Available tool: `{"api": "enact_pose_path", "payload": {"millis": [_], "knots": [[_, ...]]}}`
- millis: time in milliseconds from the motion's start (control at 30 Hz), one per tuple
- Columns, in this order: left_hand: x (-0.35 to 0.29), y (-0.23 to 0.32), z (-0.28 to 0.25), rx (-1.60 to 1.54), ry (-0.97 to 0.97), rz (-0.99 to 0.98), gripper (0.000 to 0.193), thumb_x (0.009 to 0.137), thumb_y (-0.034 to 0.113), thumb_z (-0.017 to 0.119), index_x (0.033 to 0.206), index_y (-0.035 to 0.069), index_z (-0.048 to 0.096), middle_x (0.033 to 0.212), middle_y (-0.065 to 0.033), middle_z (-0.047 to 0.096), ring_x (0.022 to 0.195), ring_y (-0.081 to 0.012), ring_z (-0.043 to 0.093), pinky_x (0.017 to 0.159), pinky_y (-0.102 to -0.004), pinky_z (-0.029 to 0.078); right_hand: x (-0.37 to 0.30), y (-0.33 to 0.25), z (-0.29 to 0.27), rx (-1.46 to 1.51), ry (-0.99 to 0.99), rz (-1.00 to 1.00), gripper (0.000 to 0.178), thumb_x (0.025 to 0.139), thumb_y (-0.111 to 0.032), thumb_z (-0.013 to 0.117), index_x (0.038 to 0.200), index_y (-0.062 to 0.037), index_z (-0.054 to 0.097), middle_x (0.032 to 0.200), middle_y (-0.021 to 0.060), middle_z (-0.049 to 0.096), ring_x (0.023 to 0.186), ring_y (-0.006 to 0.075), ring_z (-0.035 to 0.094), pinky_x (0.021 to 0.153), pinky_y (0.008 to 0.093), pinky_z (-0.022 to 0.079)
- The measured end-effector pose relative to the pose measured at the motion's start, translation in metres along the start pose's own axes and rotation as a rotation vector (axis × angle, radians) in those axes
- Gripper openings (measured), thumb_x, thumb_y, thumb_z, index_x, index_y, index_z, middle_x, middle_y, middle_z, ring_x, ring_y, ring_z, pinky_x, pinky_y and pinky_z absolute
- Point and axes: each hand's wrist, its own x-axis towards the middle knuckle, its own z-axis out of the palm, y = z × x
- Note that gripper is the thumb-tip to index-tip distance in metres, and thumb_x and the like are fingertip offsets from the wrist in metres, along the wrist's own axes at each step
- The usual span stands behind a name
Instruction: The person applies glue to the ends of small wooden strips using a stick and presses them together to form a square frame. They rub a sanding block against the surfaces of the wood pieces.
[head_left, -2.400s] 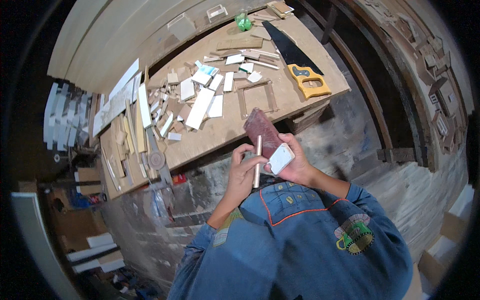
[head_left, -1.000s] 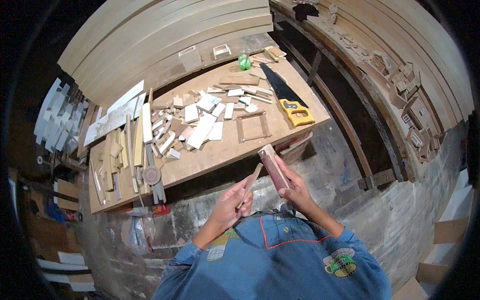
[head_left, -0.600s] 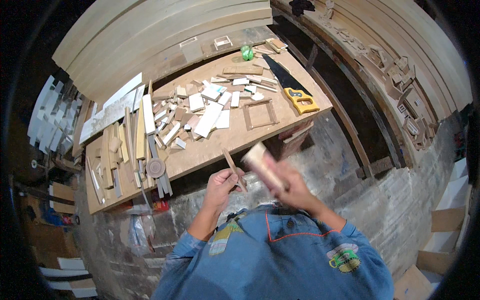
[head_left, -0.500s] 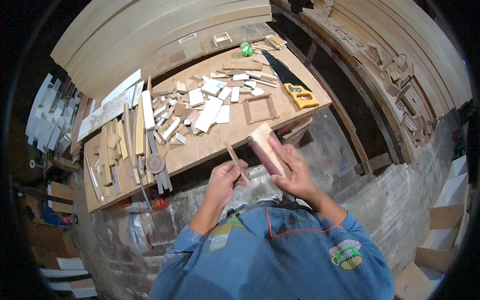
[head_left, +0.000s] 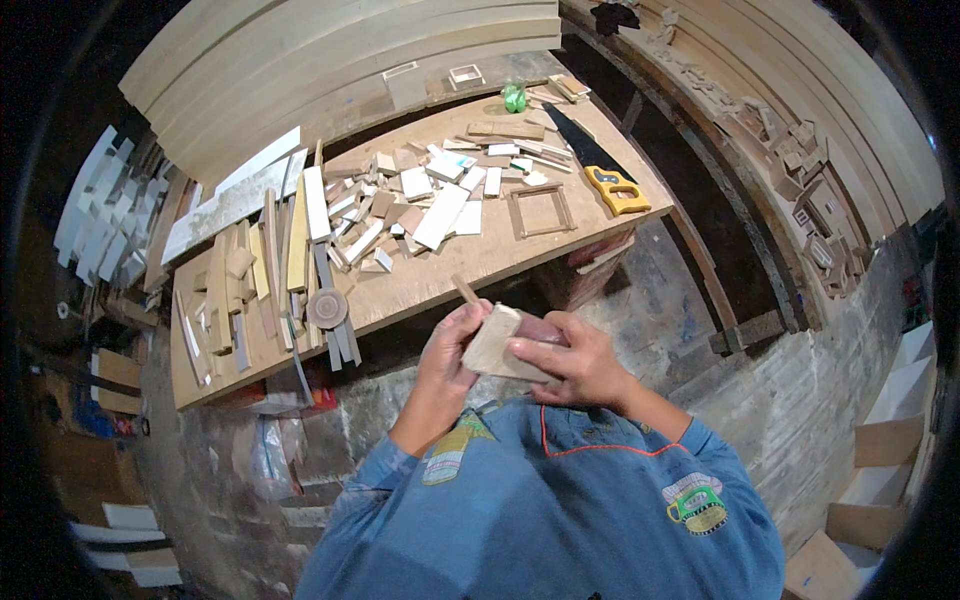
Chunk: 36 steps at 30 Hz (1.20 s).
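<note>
My left hand (head_left: 450, 345) pinches a thin wooden stick (head_left: 466, 290) between its fingers; my right hand (head_left: 585, 367) has its fingers clasped on a maroon-faced wooden block (head_left: 492, 345), partly covering the stick. Both sit nearer me than the worktop (head_left: 400, 278).

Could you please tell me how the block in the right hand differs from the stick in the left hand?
The block is broad and thick; the stick is slim.
The block has a pale face and a dark reddish covering; the stick's visible end is plain brown.
The right hand grips the block; the left hand holds the stick, mostly hidden.
Both are hand-held, not lying on the table.
</note>
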Motion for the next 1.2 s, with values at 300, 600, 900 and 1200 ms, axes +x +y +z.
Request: {"api": "enact_pose_path", "payload": {"millis": [300, 600, 900, 1200], "knots": [[-0.028, 0.009, -0.003, 0.045, 0.054, 0.079, 0.017, 0.089, 0.014, 0.062, 0.1, 0.001, 0.061, 0.091, -0.0063, 0.064, 0.076, -0.0119, 0.061, 0.064, -0.022, 0.049, 0.018, -0.004, 0.016, 0.163, 0.033, -0.168, 0.072, 0.058, -0.022, 0.079, 0.127, -0.026, 0.059, 0.107, 0.0153, 0.055, 0.089, 0.0299, 0.061, 0.072, 0.0384, 0.054], [-0.014, 0.038, -0.069, 0.186, -0.094, 0.272, 0.023, 0.094, 0.018, 0.057, 0.109, 0.0, 0.059, 0.09, -0.0089, 0.066, 0.08, -0.0169, 0.067, 0.07, -0.0274, 0.056, 0.001, 0.079, 0.08, -0.016, -0.157, 0.392, 0.083, 0.064, -0.036, 0.071, 0.14, -0.0238, 0.041, 0.103, 0.0192, 0.054, 0.09, 0.0373, 0.061, 0.074, 0.0451, 0.052], [0.008, 0.012, -0.04, 0.224, -0.04, 0.153, 0.036, 0.094, 0.019, 0.054, 0.124, 0.0, 0.048, 0.096, -0.0097, 0.064, 0.082, -0.0207, 0.066, 0.073, -0.0312, 0.056, 0.154, 0.14, 0.172, -0.025, -0.209, 0.385, 0.088, 0.066, -0.035, 0.072, 0.141, -0.0141, 0.031, 0.102, 0.0213, 0.058, 0.093, 0.0386, 0.06, 0.079, 0.0461, 0.051], [0.09, -0.001, -0.004, 0.07, 0.043, 0.221, 0.026, 0.095, 0.016, 0.052, 0.116, 0.002, 0.051, 0.103, -0.0103, 0.062, 0.085, -0.0236, 0.067, 0.074, -0.0335, 0.057, 0.243, 0.216, 0.212, -0.117, -0.275, 0.123, 0.083, 0.068, -0.037, 0.075, 0.138, -0.0106, 0.038, 0.118, 0.0206, 0.054, 0.111, 0.0374, 0.053, 0.092, 0.0453, 0.046]]}}
